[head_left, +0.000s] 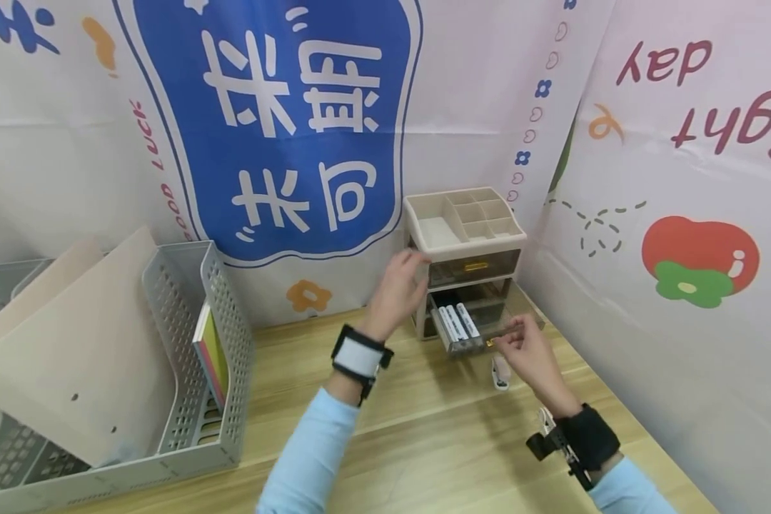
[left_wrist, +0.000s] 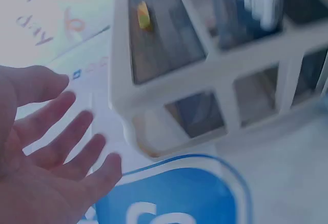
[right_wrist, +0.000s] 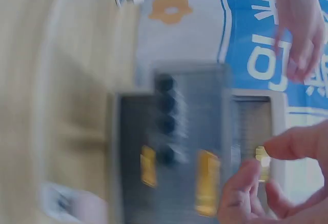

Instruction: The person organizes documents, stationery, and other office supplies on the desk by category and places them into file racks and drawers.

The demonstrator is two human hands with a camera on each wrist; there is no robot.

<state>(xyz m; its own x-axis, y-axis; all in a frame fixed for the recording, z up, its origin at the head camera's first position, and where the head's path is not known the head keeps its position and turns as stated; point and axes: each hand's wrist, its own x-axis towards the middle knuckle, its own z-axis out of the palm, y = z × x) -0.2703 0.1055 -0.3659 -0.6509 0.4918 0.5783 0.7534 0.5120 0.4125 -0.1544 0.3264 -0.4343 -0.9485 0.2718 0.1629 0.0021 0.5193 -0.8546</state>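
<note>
A small cream desk organizer [head_left: 469, 246] with smoky see-through drawers stands at the back right corner. Its middle drawer [head_left: 462, 350] is pulled out, with several white marker-like pens [head_left: 457, 323] lying side by side in it. Close to the gold handle [right_wrist: 207, 183] of that drawer is my right hand [head_left: 528, 351]; in the right wrist view its thumb and loosely bent fingers stand apart with nothing between them. My left hand [head_left: 396, 289] is beside the organizer's upper left side. Its fingers are spread and hold nothing in the left wrist view.
A small pale stapler [head_left: 500, 373] sits on the wooden table [head_left: 385, 442] in front of the drawer. At left, a grey perforated file holder [head_left: 228, 428] contains cream folders [head_left: 103, 357] and thin coloured booklets [head_left: 212, 353]. Printed cloth walls [head_left: 475, 86] close off the back and right.
</note>
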